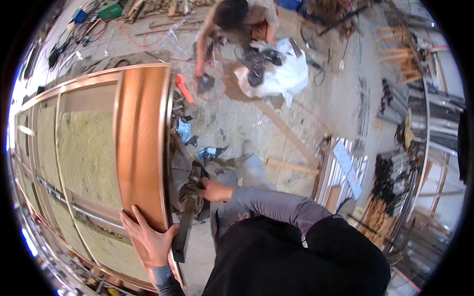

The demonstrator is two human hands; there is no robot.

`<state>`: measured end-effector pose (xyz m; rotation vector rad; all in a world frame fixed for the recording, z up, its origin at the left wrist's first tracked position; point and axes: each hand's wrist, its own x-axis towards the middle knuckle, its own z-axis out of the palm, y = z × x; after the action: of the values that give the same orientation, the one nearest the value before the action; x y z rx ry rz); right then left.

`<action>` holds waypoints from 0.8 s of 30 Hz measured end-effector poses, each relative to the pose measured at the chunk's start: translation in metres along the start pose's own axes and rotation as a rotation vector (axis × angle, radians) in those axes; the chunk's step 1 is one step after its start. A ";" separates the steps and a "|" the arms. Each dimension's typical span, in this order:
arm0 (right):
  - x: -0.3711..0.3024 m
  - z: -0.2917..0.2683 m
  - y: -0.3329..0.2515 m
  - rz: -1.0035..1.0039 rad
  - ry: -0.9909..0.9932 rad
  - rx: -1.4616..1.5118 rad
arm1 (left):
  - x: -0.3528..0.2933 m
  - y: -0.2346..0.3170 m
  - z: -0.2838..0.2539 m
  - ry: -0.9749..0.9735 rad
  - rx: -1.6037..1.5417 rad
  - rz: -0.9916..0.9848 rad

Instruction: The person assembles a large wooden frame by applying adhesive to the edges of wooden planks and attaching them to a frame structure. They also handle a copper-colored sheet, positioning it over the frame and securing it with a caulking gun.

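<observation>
My left hand [148,234] lies with fingers spread on the copper-coloured sheet-metal strip [140,143] along the edge of a large framed panel. Its thumb reaches over the strip's near right edge. My right hand [216,191] is beside that edge, its fingers closed at the upper end of a dark, flat bar [183,234]. What exactly the fingers hold is hidden. Something brownish and wrapped-looking [190,191] sits around the bar there. Yellow-green insulation [89,153] fills the panel's bays, between copper-coloured frame rails.
Ahead, another person [237,19] bends over a white sack [276,74] with black plastic on it. A red-orange tool [184,89] lies by the panel's far corner. Metal profiles [340,170], wood offcuts [380,217] and a long timber strip [286,128] lie to the right.
</observation>
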<state>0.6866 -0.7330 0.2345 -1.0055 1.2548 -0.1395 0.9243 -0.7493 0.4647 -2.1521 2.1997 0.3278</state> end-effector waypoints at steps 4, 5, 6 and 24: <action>0.055 0.007 0.018 0.063 0.081 -0.020 | 0.021 -0.004 0.014 0.019 0.033 0.065; 0.066 0.007 0.021 0.108 0.147 0.019 | 0.023 -0.005 0.021 0.052 0.035 0.085; 0.078 0.008 0.025 0.085 0.164 0.070 | 0.023 -0.003 0.023 0.067 0.043 0.107; 0.295 0.017 -0.084 -0.436 0.012 -0.166 | 0.024 -0.013 0.039 0.084 0.132 0.042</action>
<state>0.8430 -0.9478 0.0796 -1.4163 1.0543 -0.3832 0.9320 -0.7658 0.4206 -2.0897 2.2427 0.0921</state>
